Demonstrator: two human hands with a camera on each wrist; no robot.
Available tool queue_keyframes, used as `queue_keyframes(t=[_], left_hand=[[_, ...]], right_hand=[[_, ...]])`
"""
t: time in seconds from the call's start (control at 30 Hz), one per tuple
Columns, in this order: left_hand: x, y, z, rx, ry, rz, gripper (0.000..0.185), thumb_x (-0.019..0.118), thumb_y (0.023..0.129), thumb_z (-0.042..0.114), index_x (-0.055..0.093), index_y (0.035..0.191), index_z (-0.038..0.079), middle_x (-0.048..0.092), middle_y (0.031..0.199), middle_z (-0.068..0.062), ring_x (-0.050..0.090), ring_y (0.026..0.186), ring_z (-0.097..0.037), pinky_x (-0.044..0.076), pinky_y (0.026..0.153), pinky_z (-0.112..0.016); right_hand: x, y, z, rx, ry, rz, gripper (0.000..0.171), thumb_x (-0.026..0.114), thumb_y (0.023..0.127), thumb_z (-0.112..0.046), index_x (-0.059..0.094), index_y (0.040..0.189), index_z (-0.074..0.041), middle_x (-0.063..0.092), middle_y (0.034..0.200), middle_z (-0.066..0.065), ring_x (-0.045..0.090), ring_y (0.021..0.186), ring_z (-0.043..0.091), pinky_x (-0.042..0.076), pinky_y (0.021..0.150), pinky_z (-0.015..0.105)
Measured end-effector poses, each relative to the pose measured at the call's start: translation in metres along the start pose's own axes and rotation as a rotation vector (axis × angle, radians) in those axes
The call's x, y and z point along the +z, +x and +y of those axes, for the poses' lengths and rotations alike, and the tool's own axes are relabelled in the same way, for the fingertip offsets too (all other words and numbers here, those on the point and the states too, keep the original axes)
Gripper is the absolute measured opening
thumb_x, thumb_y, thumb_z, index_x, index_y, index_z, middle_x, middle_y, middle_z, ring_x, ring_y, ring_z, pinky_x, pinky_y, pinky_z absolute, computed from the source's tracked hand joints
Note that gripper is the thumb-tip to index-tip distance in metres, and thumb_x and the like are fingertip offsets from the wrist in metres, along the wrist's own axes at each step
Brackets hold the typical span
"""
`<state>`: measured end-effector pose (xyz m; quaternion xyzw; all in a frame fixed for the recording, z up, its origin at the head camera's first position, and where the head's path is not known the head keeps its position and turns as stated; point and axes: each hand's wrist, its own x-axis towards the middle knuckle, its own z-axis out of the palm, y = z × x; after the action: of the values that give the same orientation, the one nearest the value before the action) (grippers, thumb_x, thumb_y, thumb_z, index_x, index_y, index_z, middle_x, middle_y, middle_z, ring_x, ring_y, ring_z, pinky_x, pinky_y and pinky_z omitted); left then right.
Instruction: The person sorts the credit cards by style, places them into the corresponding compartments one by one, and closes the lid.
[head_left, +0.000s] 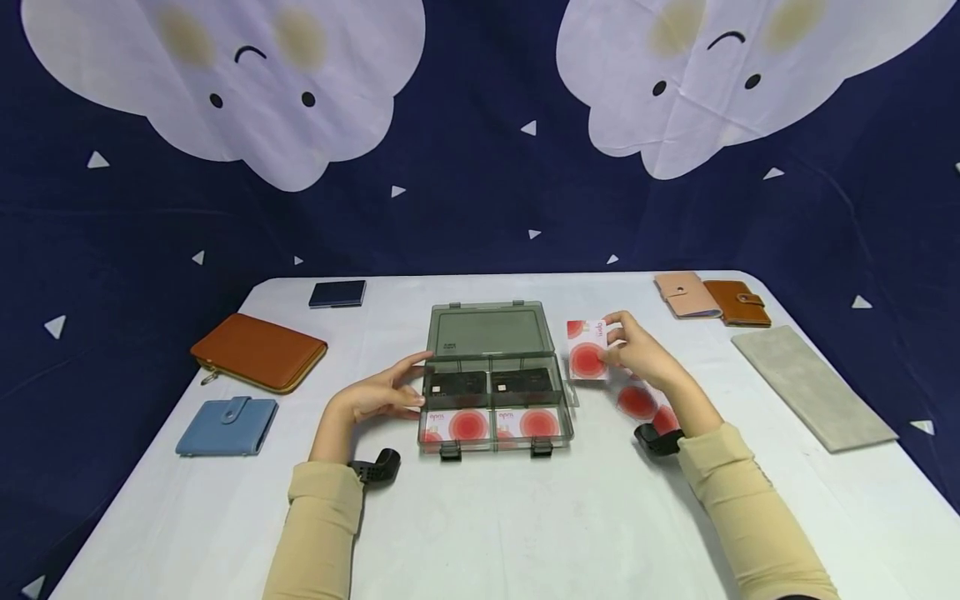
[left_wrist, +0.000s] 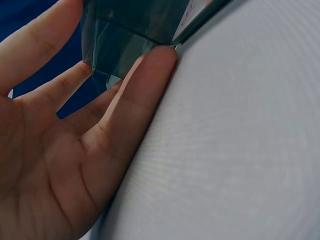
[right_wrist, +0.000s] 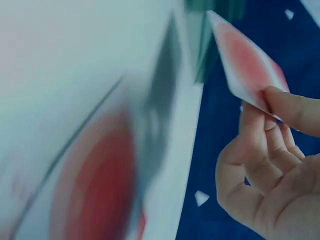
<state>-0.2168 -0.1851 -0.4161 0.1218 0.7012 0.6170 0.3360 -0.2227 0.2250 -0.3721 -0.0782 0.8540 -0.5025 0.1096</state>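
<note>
At the right edge of the open plastic box (head_left: pixel 495 379), the right hand (head_left: pixel 637 354) pinches a white card with a red disc (head_left: pixel 587 350) between thumb and curled fingertips, holding it lifted just beside the box's raised lid. The right wrist view shows the same card (right_wrist: pixel 247 70) nipped at one corner by the thumb and fingers (right_wrist: pixel 272 137), with the rest of that view blurred. Under this hand, more red-and-white cards (head_left: pixel 637 402) lie overlapping on the table.

The left hand (head_left: pixel 382 392) is open, its fingers straight and spread, resting against the left side of the box; it grips nothing. In the left wrist view a fingertip (left_wrist: pixel 160 57) touches the lower corner of the box's smoky, see-through wall (left_wrist: pixel 125 35) where it meets the table.

The box stands in the middle of the white table (head_left: pixel 525 533), lid tilted back. Its two rear compartments hold dark cards (head_left: pixel 491 383), and its two front ones hold red-and-white cards (head_left: pixel 495 423). Two dark latches hang at its front edge.

Further left lie an orange zip pouch (head_left: pixel 258 352), a blue snap wallet (head_left: pixel 227 425) and a dark blue case (head_left: pixel 337 293). Far right are a pink wallet (head_left: pixel 686 294) touching a tan wallet (head_left: pixel 738 302), and a grey flat pouch (head_left: pixel 813 387) nearer the person. Behind the table hangs a dark blue cloth with white clouds (head_left: pixel 225 83).
</note>
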Motion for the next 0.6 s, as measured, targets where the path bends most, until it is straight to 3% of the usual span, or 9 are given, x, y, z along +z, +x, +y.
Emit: queue_keyframes(t=[0.13, 0.33, 0.47, 0.6], left_hand=[[0.0, 0.0, 0.0, -0.003, 0.012, 0.007, 0.086, 0.062, 0.083, 0.0, 0.011, 0.149, 0.02, 0.007, 0.151, -0.019, 0.055, 0.081, -0.011, 0.052, 0.082, -0.034], [-0.001, 0.001, -0.001, -0.002, 0.013, 0.004, 0.085, 0.061, 0.084, 0.0, 0.011, 0.149, 0.02, 0.007, 0.15, -0.019, 0.055, 0.081, -0.011, 0.052, 0.08, -0.032], [-0.001, 0.001, -0.001, -0.001, 0.008, 0.001, 0.085, 0.061, 0.084, 0.0, 0.011, 0.149, 0.021, 0.007, 0.15, -0.019, 0.055, 0.082, -0.011, 0.052, 0.083, -0.034], [-0.001, 0.001, -0.002, -0.001, 0.003, -0.001, 0.085, 0.062, 0.084, 0.001, 0.011, 0.149, 0.021, 0.007, 0.151, -0.018, 0.055, 0.083, -0.012, 0.051, 0.086, -0.037]], right_hand=[[0.013, -0.002, -0.016, -0.086, 0.039, 0.002, 0.035, 0.058, 0.086, -0.001, 0.044, 0.115, 0.012, 0.052, 0.095, 0.012, 0.051, 0.073, 0.007, 0.047, 0.068, 0.029], [0.036, -0.007, -0.035, -0.159, 0.079, -0.044, 0.025, 0.058, 0.088, -0.004, 0.054, 0.11, 0.009, 0.058, 0.091, 0.007, 0.052, 0.079, 0.009, 0.045, 0.069, 0.028], [0.053, -0.01, -0.042, -0.203, 0.003, -0.091, 0.021, 0.057, 0.089, -0.005, 0.059, 0.108, 0.004, 0.062, 0.092, 0.01, 0.054, 0.082, 0.013, 0.046, 0.072, 0.028], [0.07, -0.015, -0.045, -0.277, -0.168, -0.118, 0.015, 0.059, 0.087, -0.004, 0.064, 0.101, -0.002, 0.065, 0.088, 0.008, 0.056, 0.08, 0.016, 0.049, 0.07, 0.03]])
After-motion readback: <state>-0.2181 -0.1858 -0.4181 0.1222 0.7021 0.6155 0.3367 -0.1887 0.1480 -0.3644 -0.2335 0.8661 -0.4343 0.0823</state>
